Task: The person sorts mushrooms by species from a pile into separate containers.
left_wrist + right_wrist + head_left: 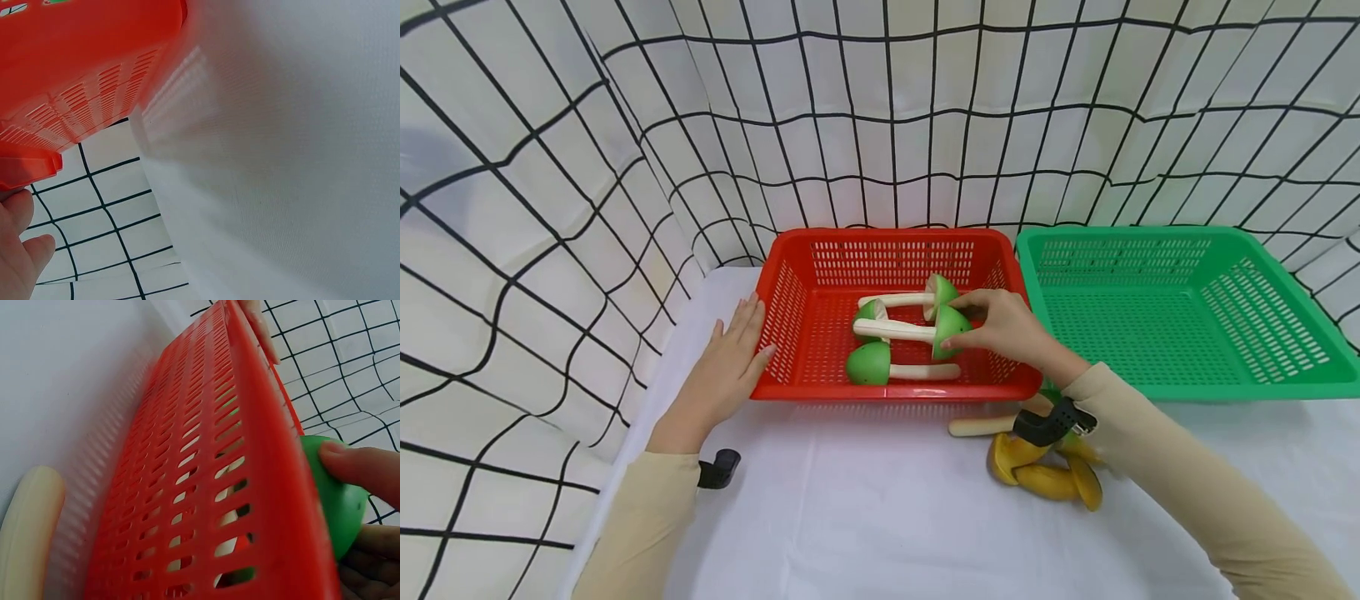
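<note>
My right hand (1003,329) grips the green cap of a toy mushroom (950,331) inside the red basket (880,392). Its white stem points left across the other mushrooms. In the right wrist view, thumb and fingers hold the green cap (334,503) just over the basket's rim. Around it in the basket lie more toy mushrooms, one with its green cap (868,364) near the front wall and another (945,288) behind. With fingers extended, my left hand (722,367) rests against the basket's left rim; the left wrist view shows only its fingertips by the red rim.
A green basket (1150,333) stands directly right of the red one. Under my right forearm, bananas (1047,482) and a pale stem (981,427) lie on the white cloth, partly hidden. Black netting (887,117) over white cloth encloses the back and left.
</note>
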Demonstrator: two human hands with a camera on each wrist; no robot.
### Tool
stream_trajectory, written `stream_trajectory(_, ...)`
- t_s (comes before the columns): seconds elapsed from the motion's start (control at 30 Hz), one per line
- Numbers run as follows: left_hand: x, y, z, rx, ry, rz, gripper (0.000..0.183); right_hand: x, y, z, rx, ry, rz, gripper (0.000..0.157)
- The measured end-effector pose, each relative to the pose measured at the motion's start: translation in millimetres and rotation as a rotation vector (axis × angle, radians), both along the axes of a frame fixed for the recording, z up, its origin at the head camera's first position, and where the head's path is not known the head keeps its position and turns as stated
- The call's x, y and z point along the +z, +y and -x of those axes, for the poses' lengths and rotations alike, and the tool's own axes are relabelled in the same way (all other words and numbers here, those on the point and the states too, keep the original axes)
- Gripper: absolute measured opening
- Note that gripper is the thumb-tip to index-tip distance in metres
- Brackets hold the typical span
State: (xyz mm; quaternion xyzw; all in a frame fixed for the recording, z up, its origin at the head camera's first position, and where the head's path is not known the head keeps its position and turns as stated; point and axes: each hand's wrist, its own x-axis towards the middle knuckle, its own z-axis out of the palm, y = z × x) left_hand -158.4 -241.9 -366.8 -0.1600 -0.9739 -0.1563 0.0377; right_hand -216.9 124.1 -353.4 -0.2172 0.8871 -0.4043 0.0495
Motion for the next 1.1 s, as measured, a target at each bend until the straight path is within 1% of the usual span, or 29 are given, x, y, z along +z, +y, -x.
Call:
stream_trajectory(0.13,-1.6,2.2,2.4,-0.008,0.0,-0.002,0.065,-3.9,-0.6,0.9,0.014,-0.048,-0.065,0.058)
stream_trajectory(0.3,-2.1,5.9,5.5,-0.02,0.004,-0.003,0.065,-5.2,1.3,0.4,0.006,-0.042,-0.111,0.061)
stream_trajectory(0.47,-1.6,8.4,7.7,-0.025,0.0,-0.01,0.065,-1.5,4.5,0.5,-0.003,-0.039,-0.133,0.055)
stream_trajectory(0.6,-0.8,6.0,6.6,-0.021,0.01,-0.021,0.064,5.0,5.9,-0.9,-0.004,-0.015,-0.091,0.049)
stream_trajectory(0.73,-0.6,-1.1,1.6,-0.01,0.019,-0.035,0.064,10.5,8.1,-6.0,0.01,-0.006,-0.011,0.044)
stream_trajectory(0.83,-1.5,-4.8,-0.8,-0.013,0.021,-0.045,0.063,13.1,14.3,-14.7,-0.002,-0.014,0.034,0.042)
stream_trajectory(0.93,-2.1,-3.9,-0.5,-0.02,0.02,-0.049,0.063,15.0,25.4,-28.1,-0.032,-0.01,0.064,0.039)
stream_trajectory(1.0,-3.0,-2.0,0.9,-0.024,0.017,-0.051,0.063,15.6,34.3,-38.7,-0.046,0.01,0.077,0.037)
stream_trajectory(1.1,-4.0,1.0,3.1,-0.029,0.019,-0.053,0.064,13.8,47.8,-54.2,-0.04,0.051,0.12,0.034)
